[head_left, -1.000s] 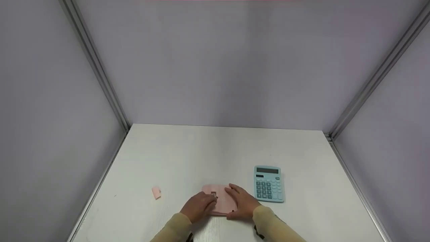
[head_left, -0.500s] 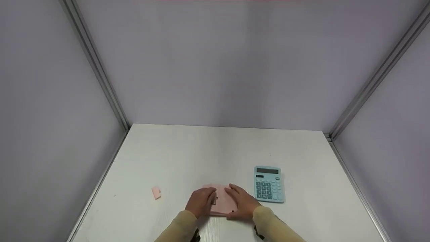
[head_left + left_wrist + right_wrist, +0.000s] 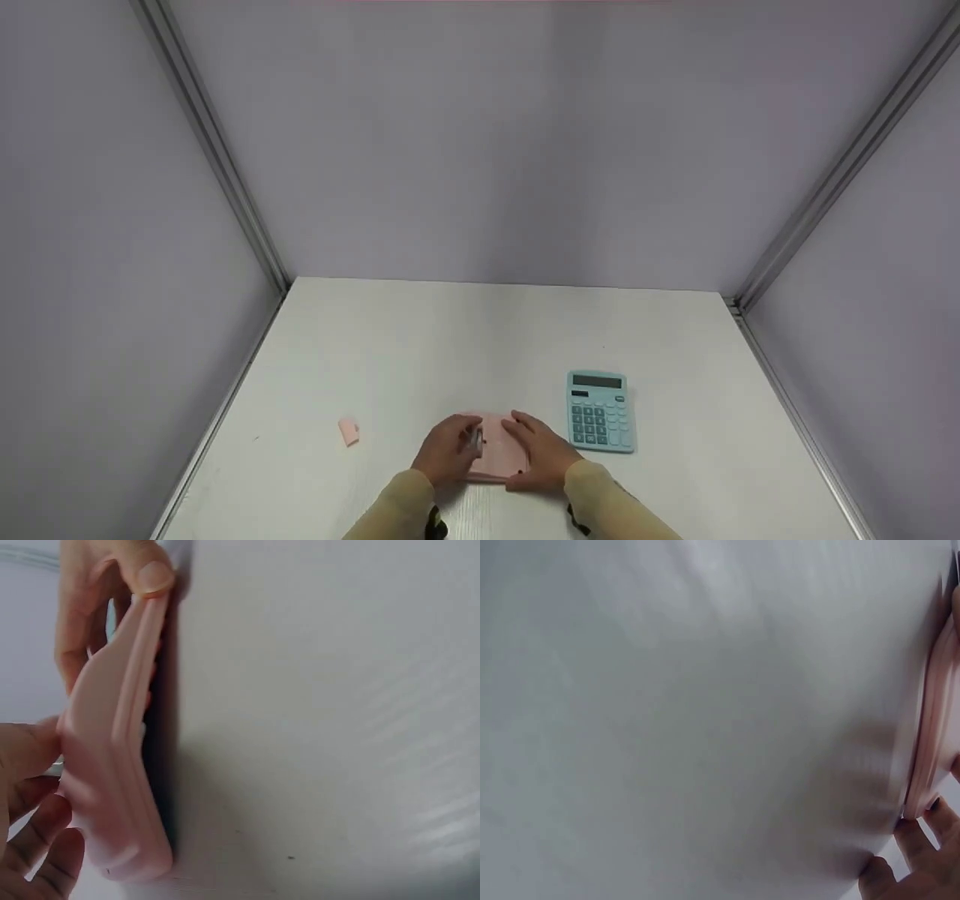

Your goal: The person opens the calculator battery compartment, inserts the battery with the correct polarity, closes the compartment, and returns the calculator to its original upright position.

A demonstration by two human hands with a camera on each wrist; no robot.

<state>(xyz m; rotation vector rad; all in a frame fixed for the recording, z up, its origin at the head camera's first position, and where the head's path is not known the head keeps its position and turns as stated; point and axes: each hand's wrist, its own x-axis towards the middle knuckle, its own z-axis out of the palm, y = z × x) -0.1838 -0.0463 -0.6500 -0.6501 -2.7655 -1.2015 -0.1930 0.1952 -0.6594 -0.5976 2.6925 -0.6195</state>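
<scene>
A pink calculator (image 3: 501, 451) lies face down on the white table, its keys showing along the underside in the left wrist view. My right hand (image 3: 550, 454) grips its right side, thumb at the near edge and fingers over the back. Over the opening in its back, my left hand (image 3: 448, 450) pinches a small silvery piece (image 3: 478, 441), mostly hidden by the fingers. The left wrist view shows the left fingers curled close against the pink casing (image 3: 105, 787). Off to the left lies a small pink cover (image 3: 349, 432).
A light blue calculator (image 3: 600, 411) lies face up just beyond the right hand. Grey panels (image 3: 480, 150) enclose the white table (image 3: 390, 337) at the back and both sides.
The left hand has shifted slightly right and tilted up over the opening, which showed a second ago. A silvery piece now shows between its fingers. The right hand stays in place.
</scene>
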